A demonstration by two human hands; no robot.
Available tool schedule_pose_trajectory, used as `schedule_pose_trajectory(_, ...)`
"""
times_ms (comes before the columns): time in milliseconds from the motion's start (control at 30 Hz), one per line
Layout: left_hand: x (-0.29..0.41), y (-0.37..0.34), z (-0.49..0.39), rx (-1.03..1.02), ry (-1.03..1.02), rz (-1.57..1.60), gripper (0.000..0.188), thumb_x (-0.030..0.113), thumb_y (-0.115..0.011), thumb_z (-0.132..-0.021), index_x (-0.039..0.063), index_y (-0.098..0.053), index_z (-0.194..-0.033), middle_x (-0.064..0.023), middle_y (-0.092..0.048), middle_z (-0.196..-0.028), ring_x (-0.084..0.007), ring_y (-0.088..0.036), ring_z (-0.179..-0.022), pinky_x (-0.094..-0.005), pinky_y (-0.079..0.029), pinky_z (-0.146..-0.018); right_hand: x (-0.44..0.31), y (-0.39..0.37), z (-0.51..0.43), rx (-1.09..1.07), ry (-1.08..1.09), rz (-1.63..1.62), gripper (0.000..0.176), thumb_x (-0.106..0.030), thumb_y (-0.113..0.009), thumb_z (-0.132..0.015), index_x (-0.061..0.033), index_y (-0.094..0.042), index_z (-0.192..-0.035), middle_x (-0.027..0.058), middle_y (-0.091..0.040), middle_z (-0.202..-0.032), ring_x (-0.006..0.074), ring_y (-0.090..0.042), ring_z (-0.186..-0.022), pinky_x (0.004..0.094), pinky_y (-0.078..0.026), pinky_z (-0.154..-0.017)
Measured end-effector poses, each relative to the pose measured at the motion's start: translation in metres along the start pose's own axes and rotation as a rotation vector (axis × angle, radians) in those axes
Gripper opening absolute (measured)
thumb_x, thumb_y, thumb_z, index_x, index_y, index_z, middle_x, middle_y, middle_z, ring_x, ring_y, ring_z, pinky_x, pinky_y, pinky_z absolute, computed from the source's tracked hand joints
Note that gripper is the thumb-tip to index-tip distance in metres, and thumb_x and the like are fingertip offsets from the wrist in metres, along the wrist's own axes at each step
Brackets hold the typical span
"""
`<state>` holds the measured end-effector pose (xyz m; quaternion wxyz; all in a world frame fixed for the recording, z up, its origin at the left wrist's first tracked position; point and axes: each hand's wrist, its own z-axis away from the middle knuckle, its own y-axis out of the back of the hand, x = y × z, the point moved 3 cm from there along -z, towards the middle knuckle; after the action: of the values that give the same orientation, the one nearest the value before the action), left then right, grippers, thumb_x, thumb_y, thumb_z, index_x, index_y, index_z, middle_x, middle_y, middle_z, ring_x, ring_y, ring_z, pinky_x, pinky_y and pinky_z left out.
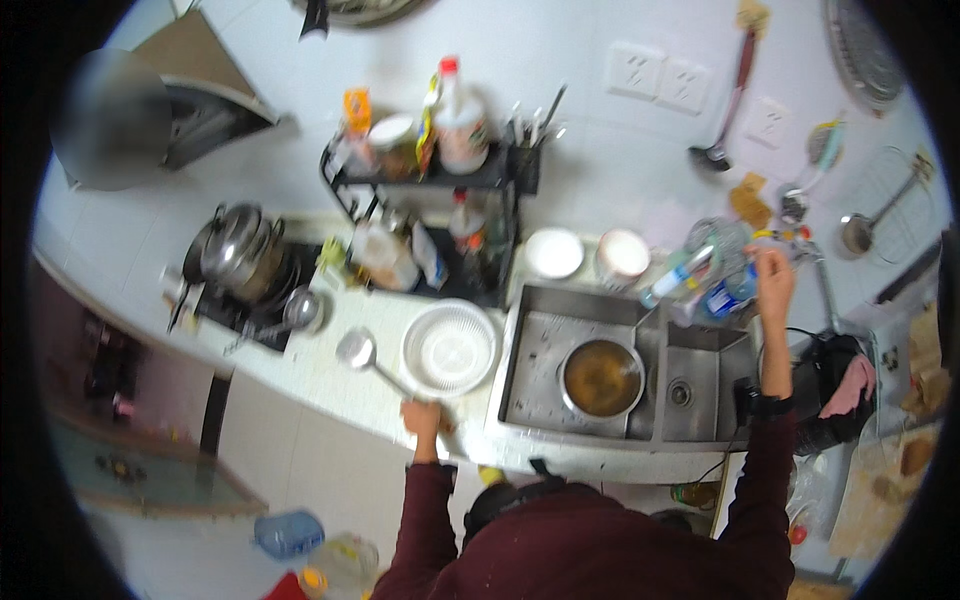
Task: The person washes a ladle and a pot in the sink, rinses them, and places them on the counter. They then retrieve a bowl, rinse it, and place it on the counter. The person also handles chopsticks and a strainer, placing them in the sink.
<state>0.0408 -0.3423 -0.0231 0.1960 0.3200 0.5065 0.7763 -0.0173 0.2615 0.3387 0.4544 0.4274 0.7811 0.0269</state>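
My left hand [421, 417] grips the handle of a metal ladle or turner [356, 349], whose head rests on or hovers over the counter beside a white ribbed plastic basin [450, 349]. My right hand [772, 281] is raised behind the small sink bowl, among bottles and a scrubbing mesh [718, 244]. Its fingers are bent near the wall; whether they grip something is unclear. A metal pot of brownish liquid [603, 378] stands in the large bowl of the steel sink [540, 330]. A white bowl [554, 253] and a patterned bowl [624, 256] sit behind the sink.
At left, a steamer pot [241, 255] stands on the black stove, with a strainer ladle [301, 307] beside it. A two-tier black rack [420, 180] holds bottles and jars. Utensils such as a black ladle [711, 157] hang on the wall. A black wok [836, 367] lies right of the sink.
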Motion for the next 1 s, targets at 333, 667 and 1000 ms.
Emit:
schedule_pose_trajectory(333, -0.057, 0.091, 0.023, 0.401, -0.232, 0.682, 0.015, 0.009, -0.05, -0.075, 0.002, -0.036, -0.078, -0.0095, -0.039, -0.049, -0.0205, -0.043, -0.038, -0.0355, -0.036, -0.038, -0.154, -0.061, 0.078, -0.092, 0.277, 0.027, 0.001, 0.0, -0.055, -0.077, -0.0007, -0.055, -0.078, 0.0093, -0.062, -0.083, 0.0187, -0.058, -0.075, 0.0282, -0.045, -0.068)
schedule_pose_trajectory(667, 0.035, 0.261, 0.097, 0.134, -1.048, 0.25, 0.015, 0.006, -0.058, -0.071, 0.001, -0.047, -0.079, -0.017, -0.053, -0.059, -0.0353, -0.054, -0.054, -0.0384, -0.043, -0.049, -0.251, -0.163, 0.164, -0.537, 0.97, 0.074, 0.043, -0.014, -0.059, -0.074, -0.0032, -0.051, -0.114, 0.0137, -0.05, -0.118, 0.0277, -0.045, -0.113, 0.0446, -0.036, -0.092)
schedule_pose_trajectory(1000, 0.143, 0.28, 0.14, -0.259, -1.498, 0.097, 0.016, 0.017, -0.061, -0.071, 0.002, -0.054, -0.07, -0.0151, -0.054, -0.058, -0.0333, -0.053, -0.051, -0.0374, -0.044, -0.049, -0.215, -0.194, 0.19, -0.708, 0.835, 0.353, 0.031, -0.014, -0.055, -0.076, -0.0062, -0.052, -0.106, 0.0117, -0.056, -0.097, 0.0294, -0.055, -0.095, 0.0444, -0.045, -0.078)
